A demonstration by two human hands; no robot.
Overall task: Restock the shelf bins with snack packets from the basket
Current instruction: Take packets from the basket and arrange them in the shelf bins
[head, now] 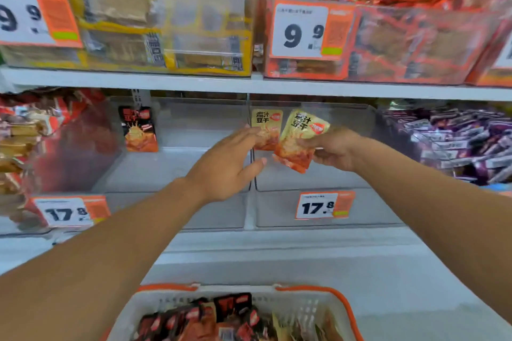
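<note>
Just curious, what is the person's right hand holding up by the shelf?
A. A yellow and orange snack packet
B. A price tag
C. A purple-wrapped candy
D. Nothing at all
A. The right hand pinches a yellow and orange snack packet by its edge, in front of the clear bin on the lower shelf; the purple packets lie untouched in the next bin to the right.

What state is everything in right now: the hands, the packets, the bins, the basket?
Right hand: pinching a yellow packet, tilted.
Left hand: fingers straight, touching a second yellow packet, upright.
Right clear bin: nearly empty.
Left clear bin: one black packet upright at the back.
Basket: holds many packets.
Purple packet bin: full.
</note>
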